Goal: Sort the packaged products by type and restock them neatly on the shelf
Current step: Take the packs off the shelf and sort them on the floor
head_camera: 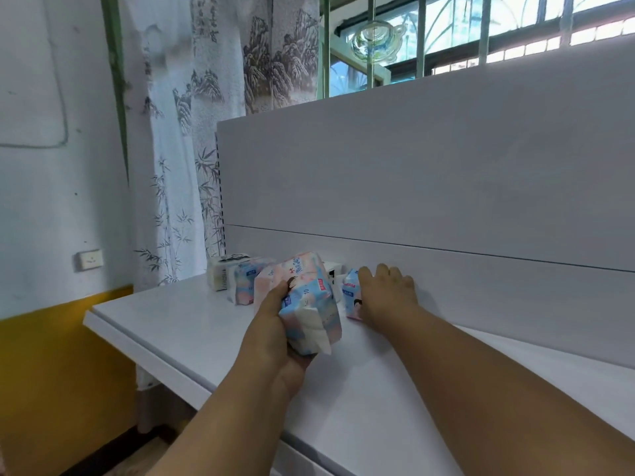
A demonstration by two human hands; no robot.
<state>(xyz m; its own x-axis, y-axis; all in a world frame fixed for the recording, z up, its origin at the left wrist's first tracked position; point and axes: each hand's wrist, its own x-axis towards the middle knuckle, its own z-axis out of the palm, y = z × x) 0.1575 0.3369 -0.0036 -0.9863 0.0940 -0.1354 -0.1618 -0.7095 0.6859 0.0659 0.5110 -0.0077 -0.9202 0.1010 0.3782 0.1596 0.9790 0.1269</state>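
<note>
White back panel (429, 173) rises behind a white shelf (192, 324), with a printed curtain (178, 132) and a barred window (481, 25) beyond. Left hand (275, 338) grips a pink-and-blue tissue pack (302, 300), fingers curled round it, lifted above the shelf and tilted. Right hand (385, 297) rests with relaxed fingers against a second pack (352, 297) standing on the shelf near the back panel. Further left, a similar pink-and-blue pack (245, 283) stands just beside a white pack (220, 274) at the shelf's rear corner. Wall socket (90, 259) sits on the left wall.
</note>
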